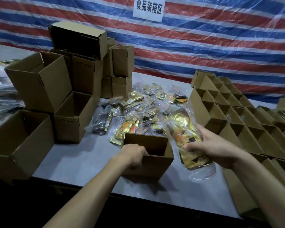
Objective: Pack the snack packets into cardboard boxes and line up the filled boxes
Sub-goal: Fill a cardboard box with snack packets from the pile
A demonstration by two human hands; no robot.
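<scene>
An open cardboard box (153, 165) stands on the table near its front edge. My left hand (133, 154) grips the near rim of that box, fingers curled over the edge into it. My right hand (212, 145) holds a clear bag of gold snack packets (183, 129) just right of the box, tilted, with its lower end hanging by the box's right wall. A loose pile of bagged snack packets (138, 106) lies on the table behind the box.
Empty open boxes (39, 83) are stacked at the left and back left. Rows of open boxes (234, 112) stand packed together along the right. The grey table (82, 162) runs to a dark front edge. A striped tarpaulin with a white sign (149, 8) hangs behind.
</scene>
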